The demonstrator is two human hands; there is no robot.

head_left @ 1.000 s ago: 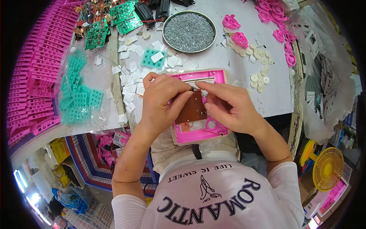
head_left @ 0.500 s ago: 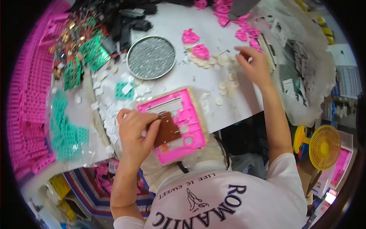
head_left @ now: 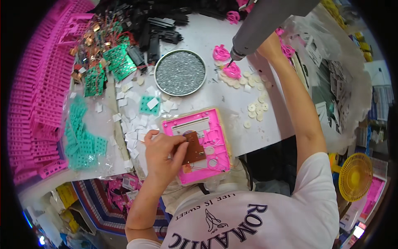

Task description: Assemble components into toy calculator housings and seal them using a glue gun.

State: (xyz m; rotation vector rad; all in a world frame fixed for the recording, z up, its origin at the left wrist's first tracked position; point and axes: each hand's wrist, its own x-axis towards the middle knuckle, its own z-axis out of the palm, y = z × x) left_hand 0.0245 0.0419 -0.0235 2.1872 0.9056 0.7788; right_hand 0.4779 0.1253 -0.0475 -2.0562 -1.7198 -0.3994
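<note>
My left hand (head_left: 165, 155) pinches the upper-left edge of a brown circuit board (head_left: 195, 150) between thumb and fingers. The board lies in an open pink plastic housing (head_left: 222, 145), tilted at the front edge of the table over my lap. Stretched to the far right, my right hand (head_left: 271, 46) is largely covered by a dark grey electric screwdriver (head_left: 261, 31). Its fingers are hidden, so I cannot tell whether they grip anything. The screwdriver's bit points down near a bundle of pink cord-like loops (head_left: 232, 70).
A round tin of small metal screws (head_left: 180, 72) stands mid-table. Left of it lie white square pads (head_left: 132, 135), teal pads (head_left: 83, 139), green circuit boards (head_left: 118, 60) and stacked pink housings (head_left: 37, 99). Pale discs (head_left: 259, 106) are scattered right; a plastic bag of grey parts (head_left: 336, 83) lies beyond.
My right hand has moved farther away, behind the screwdriver, which now shows larger and lower. The view has shifted slightly. My left hand stays on the circuit board.
</note>
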